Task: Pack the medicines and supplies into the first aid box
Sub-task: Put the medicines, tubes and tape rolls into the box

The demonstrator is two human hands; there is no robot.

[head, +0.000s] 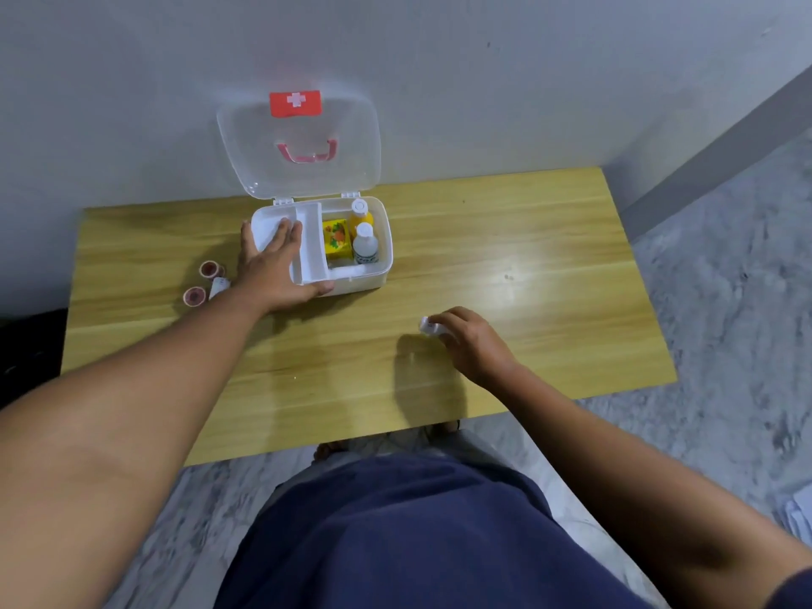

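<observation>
Wooden counter [483,257], box [382,239] open. Packed: two bottles [364,243], yellow carton [337,239]. Left beside box: two rolls [194,295]. Left hand [272,265] spread on box; right hand [472,340] pinching small white item [428,326].

Bare forearms; dark navy shirt [395,534] covers the torso.
</observation>
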